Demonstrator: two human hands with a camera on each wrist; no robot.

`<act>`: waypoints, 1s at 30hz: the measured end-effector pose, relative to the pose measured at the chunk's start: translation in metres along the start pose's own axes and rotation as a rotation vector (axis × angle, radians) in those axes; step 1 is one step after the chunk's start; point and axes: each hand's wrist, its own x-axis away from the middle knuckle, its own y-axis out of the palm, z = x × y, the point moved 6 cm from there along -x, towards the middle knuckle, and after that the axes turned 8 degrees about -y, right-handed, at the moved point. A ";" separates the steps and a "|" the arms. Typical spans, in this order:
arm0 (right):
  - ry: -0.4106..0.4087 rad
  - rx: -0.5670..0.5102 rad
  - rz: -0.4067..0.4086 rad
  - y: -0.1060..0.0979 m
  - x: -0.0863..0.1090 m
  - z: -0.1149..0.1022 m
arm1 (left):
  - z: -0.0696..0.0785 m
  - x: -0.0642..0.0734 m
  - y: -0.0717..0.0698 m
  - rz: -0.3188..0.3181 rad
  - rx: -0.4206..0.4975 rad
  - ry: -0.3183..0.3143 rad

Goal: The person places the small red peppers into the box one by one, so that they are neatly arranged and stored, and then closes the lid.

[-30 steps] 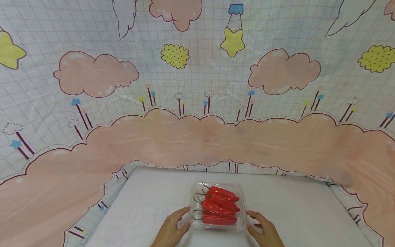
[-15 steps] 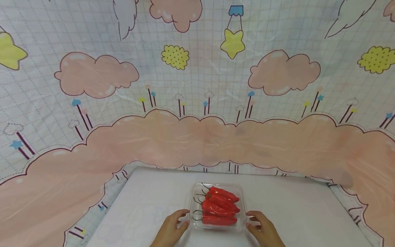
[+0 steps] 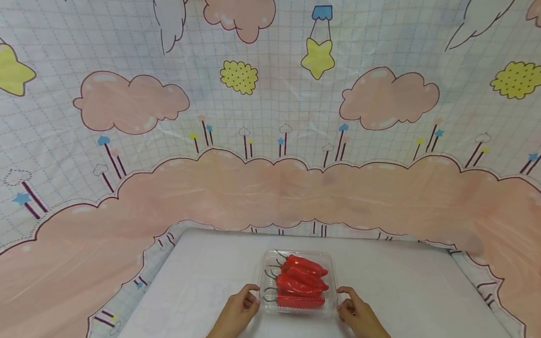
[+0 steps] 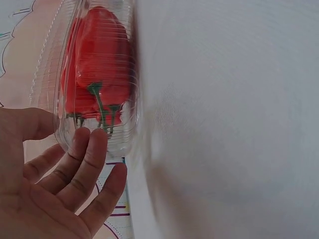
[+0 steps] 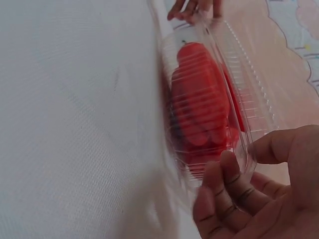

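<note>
A clear plastic clamshell box (image 3: 297,311) with ribbed walls sits on the white table and holds several red peppers (image 3: 301,283) with green stems. At its left edge my left hand (image 3: 236,309) grips the rim between thumb and curled fingers; in the left wrist view the fingertips lie against the ribbed side (image 4: 124,144). My right hand (image 3: 359,313) grips the opposite edge the same way. In the right wrist view its thumb is at the rim and its fingers bend against the side wall, with the left hand's fingers visible at the box's far end.
The white table (image 3: 405,281) extends on both sides of the box and behind it. A patterned cloth (image 3: 270,188) with pink clouds and stars hangs behind the table and down its sides.
The fingers of both hands have curled in further at the box's edges. The box and the peppers have stayed in place.
</note>
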 end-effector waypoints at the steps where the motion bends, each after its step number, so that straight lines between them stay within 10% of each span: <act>1: 0.012 -0.014 -0.008 0.001 0.000 0.001 | 0.000 0.000 0.000 0.002 0.003 -0.001; 30: 0.024 -0.149 -0.052 0.009 0.000 0.002 | -0.006 0.001 0.012 -0.091 0.070 -0.085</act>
